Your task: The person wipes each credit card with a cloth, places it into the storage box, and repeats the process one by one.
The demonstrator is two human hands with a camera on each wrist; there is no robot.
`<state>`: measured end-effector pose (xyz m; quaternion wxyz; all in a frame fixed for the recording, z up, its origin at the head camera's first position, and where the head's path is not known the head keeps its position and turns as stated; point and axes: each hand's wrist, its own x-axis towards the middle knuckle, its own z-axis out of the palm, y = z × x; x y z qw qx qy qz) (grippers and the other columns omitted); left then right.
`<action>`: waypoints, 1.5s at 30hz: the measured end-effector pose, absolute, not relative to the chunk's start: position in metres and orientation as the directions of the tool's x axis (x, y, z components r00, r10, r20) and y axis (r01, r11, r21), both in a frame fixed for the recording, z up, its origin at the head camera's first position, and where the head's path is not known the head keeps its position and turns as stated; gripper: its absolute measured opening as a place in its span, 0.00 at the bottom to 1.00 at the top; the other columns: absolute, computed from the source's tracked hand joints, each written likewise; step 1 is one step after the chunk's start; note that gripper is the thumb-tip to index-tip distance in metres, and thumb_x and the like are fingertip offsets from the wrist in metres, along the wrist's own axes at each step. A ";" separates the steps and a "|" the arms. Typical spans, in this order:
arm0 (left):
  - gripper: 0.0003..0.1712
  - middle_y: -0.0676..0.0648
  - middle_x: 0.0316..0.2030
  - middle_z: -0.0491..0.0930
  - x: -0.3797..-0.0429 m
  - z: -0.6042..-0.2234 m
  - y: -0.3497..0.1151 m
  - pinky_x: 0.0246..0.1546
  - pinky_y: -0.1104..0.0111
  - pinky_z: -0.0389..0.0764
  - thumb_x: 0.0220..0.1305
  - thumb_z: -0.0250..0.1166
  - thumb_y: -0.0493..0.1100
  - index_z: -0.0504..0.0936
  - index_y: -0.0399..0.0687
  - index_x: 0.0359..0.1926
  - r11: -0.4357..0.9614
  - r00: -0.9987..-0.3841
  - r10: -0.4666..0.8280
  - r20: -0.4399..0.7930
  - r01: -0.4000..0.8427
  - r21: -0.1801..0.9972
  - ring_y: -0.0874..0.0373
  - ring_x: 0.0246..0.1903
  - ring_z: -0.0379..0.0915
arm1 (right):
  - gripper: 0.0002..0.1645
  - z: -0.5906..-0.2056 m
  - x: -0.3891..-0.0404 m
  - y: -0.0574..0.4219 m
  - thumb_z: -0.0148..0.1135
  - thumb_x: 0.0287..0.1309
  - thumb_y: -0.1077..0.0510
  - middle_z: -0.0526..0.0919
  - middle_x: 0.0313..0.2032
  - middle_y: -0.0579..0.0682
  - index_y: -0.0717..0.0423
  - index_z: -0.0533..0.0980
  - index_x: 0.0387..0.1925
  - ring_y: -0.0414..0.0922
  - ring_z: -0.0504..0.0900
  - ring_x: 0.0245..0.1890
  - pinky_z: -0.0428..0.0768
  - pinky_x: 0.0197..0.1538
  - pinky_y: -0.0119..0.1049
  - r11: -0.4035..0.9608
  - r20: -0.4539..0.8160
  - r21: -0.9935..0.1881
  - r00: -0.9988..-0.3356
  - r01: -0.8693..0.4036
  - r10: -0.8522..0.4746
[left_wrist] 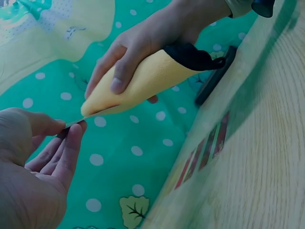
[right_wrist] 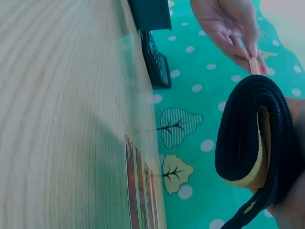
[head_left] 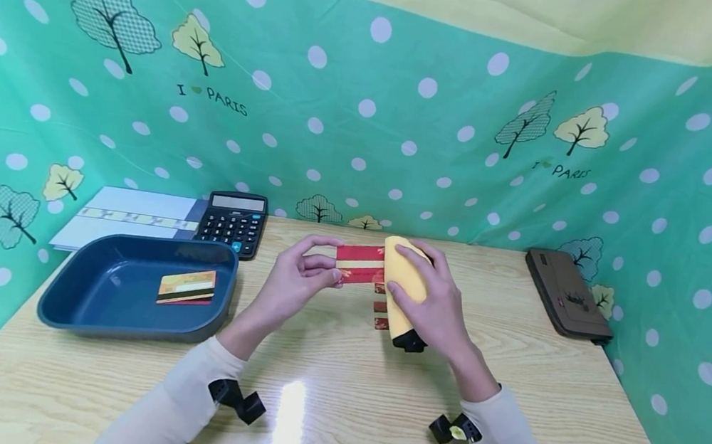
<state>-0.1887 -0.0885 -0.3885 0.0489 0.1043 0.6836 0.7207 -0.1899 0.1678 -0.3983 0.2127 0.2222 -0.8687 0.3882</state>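
My left hand [head_left: 301, 274] pinches the left end of a red card [head_left: 359, 254] with a pale stripe, raised above the table. In my right hand [head_left: 432, 297] is a rolled or folded yellow cloth [head_left: 407, 277] with a black edge [right_wrist: 238, 129] and a loop. The cloth meets the card's right end, hiding it; the left wrist view shows the card edge-on, touching the cloth's tip. Below, partly behind the cloth, more red striped cards [left_wrist: 205, 148] lie on the table; I cannot tell how many.
A blue tray [head_left: 126, 332] at the left holds a gold card [head_left: 185, 283] with a red one beneath. Behind it are white papers or a folder [head_left: 132, 202] and a black calculator [head_left: 231, 228]. A brown zip case [head_left: 564, 292] lies at the right. A green polka-dot curtain [head_left: 363, 144] borders the table.
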 end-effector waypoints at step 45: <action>0.16 0.36 0.54 0.86 -0.193 -0.388 -0.097 0.52 0.65 0.89 0.73 0.62 0.32 0.82 0.32 0.59 -0.151 -0.989 0.084 0.120 0.107 0.983 0.60 0.44 0.89 | 0.34 -0.398 -0.196 0.179 0.74 0.60 0.57 0.69 0.71 0.50 0.43 0.76 0.68 0.53 0.81 0.57 0.80 0.42 0.40 0.604 0.484 -0.626 -0.853 -0.493 -0.195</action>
